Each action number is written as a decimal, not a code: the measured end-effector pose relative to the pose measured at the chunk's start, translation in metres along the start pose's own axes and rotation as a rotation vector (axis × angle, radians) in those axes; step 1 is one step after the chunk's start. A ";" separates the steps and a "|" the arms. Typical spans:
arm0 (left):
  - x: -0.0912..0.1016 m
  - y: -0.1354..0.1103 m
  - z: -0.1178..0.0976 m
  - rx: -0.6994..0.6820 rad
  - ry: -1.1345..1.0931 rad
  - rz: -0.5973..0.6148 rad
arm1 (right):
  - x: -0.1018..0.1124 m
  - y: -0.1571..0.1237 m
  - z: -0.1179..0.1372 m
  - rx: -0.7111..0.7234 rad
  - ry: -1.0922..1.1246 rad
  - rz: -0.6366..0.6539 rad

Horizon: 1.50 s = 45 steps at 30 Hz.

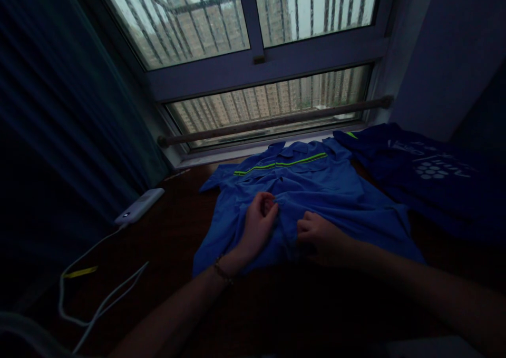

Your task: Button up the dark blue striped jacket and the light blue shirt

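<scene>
A blue short-sleeved work shirt (340, 189) lies spread out with its front up and its collar toward the window. A yellow-green stripe crosses its chest, and the cloth is wrinkled below. My left hand (259, 221) is at the middle of the shirt front, thumb and curled fingers together on the cloth near the front opening. A little to the right, my right hand (318, 236) is closed in a pinch on the shirt's lower front. Dim light hides the exact fold between my fingertips.
A dark blue garment (438, 173) with white print lies to the right. On the left, a white power strip (139, 206) trails a white cable (95, 318) past a yellow strip (81, 272) on the dark wooden surface (169, 242). Behind are a barred window (256, 57) and a curtain (79, 84).
</scene>
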State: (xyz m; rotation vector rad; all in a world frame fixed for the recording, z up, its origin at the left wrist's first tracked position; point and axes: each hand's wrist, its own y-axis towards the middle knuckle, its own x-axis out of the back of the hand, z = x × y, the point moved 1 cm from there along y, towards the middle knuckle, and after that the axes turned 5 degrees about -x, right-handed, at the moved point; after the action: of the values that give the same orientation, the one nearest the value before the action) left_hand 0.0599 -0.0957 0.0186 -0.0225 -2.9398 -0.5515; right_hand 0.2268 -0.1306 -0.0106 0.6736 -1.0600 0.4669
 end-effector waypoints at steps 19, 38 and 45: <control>-0.016 -0.026 0.016 -0.291 0.575 0.875 | 0.000 0.007 -0.031 -0.896 1.407 -0.230; -0.016 -0.020 0.012 0.599 -0.294 0.445 | 0.004 0.008 -0.013 -0.569 0.697 -0.194; -0.020 -0.020 0.010 0.427 -0.276 0.409 | -0.001 0.010 -0.016 -0.682 0.955 -0.182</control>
State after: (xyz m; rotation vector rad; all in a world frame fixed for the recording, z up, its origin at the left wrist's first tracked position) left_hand 0.0771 -0.1108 -0.0013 -0.6791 -3.1107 0.1506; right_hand 0.2300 -0.1122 -0.0139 -0.0974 -0.1956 0.1899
